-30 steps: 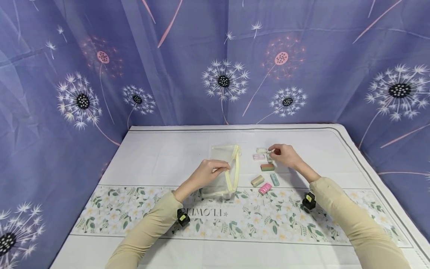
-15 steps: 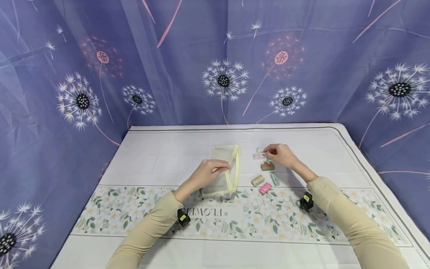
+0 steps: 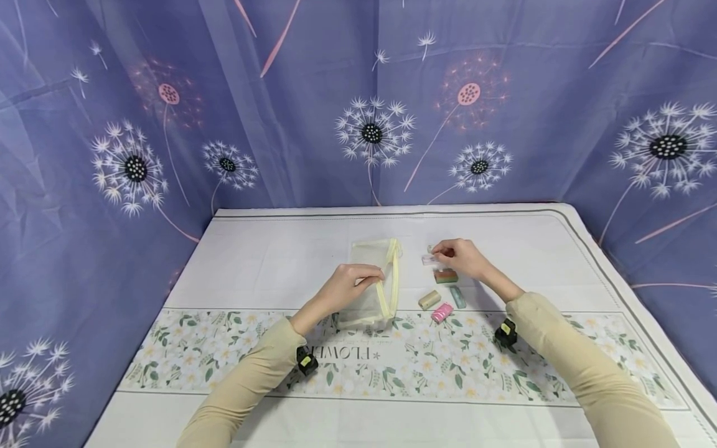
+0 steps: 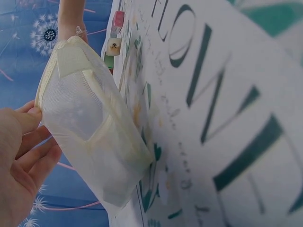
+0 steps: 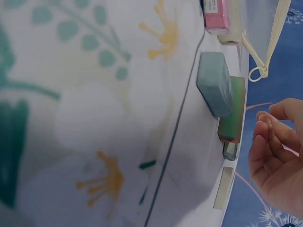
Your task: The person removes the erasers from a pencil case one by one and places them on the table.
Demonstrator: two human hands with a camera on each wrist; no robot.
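Note:
A see-through mesh zip pouch (image 3: pixel 366 255) with pale yellow trim lies left of the middle of the table, its mouth gaping to the right. My left hand (image 3: pixel 350 286) pinches the rim of that mouth between thumb and forefinger, which the left wrist view shows close up. My right hand (image 3: pixel 462 258) hovers over the far blocks, fingers loosely curled and fingertips close together, with nothing seen between them. Its fingertips overlap a lilac block (image 3: pixel 428 260) in the head view. The right wrist view shows a pale bar (image 5: pixel 222 187) and a small dark green block (image 5: pixel 230 150) beside it.
Nearer me are a red-and-green block (image 3: pixel 445 275), a teal block (image 3: pixel 457 297), a tan block (image 3: pixel 429 300) and a pink block (image 3: pixel 442 312). Below them a floral band with lettering crosses the white tablecloth (image 3: pixel 269 261). A blue dandelion curtain (image 3: pixel 308 124) hangs behind the table.
My right hand has moved a little left, from the right side of the far blocks to over the lilac one. The left hand and the pouch have stayed put.

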